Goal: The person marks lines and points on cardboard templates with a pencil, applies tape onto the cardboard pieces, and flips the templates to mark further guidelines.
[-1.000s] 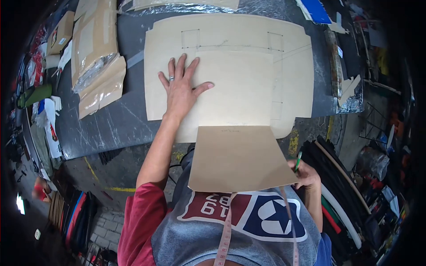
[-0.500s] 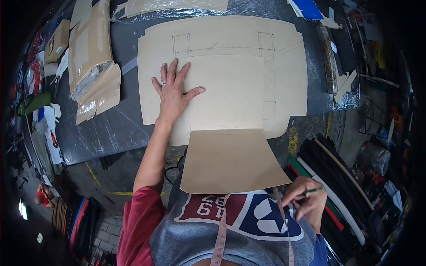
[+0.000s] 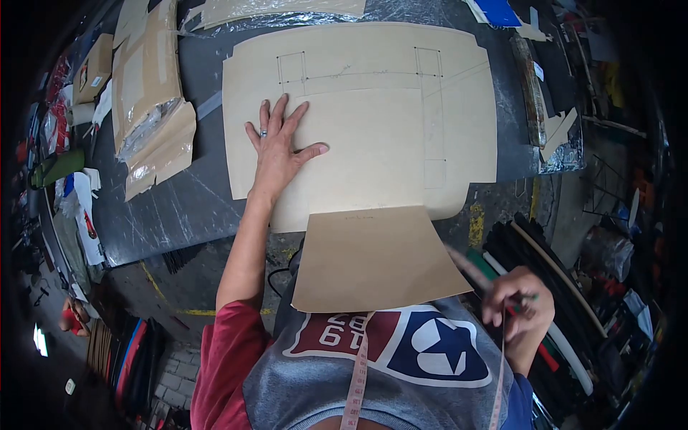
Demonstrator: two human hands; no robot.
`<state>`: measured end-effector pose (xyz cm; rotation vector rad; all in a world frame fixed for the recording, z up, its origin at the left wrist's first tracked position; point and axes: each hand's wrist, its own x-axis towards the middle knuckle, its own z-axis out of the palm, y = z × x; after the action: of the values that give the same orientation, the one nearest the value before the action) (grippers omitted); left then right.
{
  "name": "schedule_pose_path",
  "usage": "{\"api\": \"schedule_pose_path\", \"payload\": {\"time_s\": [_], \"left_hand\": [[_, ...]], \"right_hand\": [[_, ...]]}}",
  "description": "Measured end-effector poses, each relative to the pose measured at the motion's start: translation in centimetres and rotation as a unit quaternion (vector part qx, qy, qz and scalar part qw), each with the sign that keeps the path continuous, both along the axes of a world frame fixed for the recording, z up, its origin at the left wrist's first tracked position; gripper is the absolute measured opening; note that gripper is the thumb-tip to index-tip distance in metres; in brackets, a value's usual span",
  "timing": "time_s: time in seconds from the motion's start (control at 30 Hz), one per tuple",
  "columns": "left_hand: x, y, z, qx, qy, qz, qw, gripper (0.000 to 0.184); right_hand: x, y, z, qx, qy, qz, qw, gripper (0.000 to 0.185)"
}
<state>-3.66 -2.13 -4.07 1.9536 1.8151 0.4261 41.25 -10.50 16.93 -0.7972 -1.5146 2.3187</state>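
Note:
My left hand (image 3: 278, 154) lies flat with fingers spread on a large pale card sheet (image 3: 466, 107) bearing pencilled rectangles and lines. Under its thumb side is a smaller pale panel (image 3: 373, 143), whose brown flap (image 3: 380, 258) hangs past the table edge toward my shirt. To the right of the flap, my right hand (image 3: 522, 304) is raised with bent fingers around a green pen (image 3: 532, 297). A pink measuring tape (image 3: 356, 380) hangs from my neck, and its other end (image 3: 499, 387) runs up to my right hand.
The dark table (image 3: 165, 222) bears a plastic-wrapped cardboard package (image 3: 147, 79) at the left and a blue piece (image 3: 494, 13) at the top right. Long rolls (image 3: 552, 287) stand at the lower right. Another person (image 3: 74, 317) is far off at the lower left.
My right hand has moved right, away from the flap, and the tape's end has swung out with it. The view has shifted slightly; my left hand stays on the card.

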Motion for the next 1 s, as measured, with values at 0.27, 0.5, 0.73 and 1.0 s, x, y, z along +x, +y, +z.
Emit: {"api": "schedule_pose_path", "payload": {"time_s": [0.27, 0.5, 0.73, 1.0], "left_hand": [[0.0, 0.1, -0.2, 0.003, 0.002, 0.0, 1.0, 0.095], [0.0, 0.0, -0.2, 0.003, 0.003, 0.005, 1.0, 0.094], [0.1, 0.0, -0.3, 0.006, -0.007, 0.01, 1.0, 0.093], [-0.6, -0.1, -0.4, 0.017, -0.014, 0.006, 1.0, 0.092]], "right_hand": [[1.0, -1.6, 3.2, -0.021, 0.231, -0.539, 0.81, 0.05], [12.1, -1.4, 0.9, -0.188, 0.367, -0.597, 0.688, 0.04], [31.0, -6.5, -11.7, -0.127, 0.221, -0.712, 0.654, 0.038], [33.9, -2.9, -16.1, 0.094, -0.179, -0.842, 0.499, 0.048]]}}
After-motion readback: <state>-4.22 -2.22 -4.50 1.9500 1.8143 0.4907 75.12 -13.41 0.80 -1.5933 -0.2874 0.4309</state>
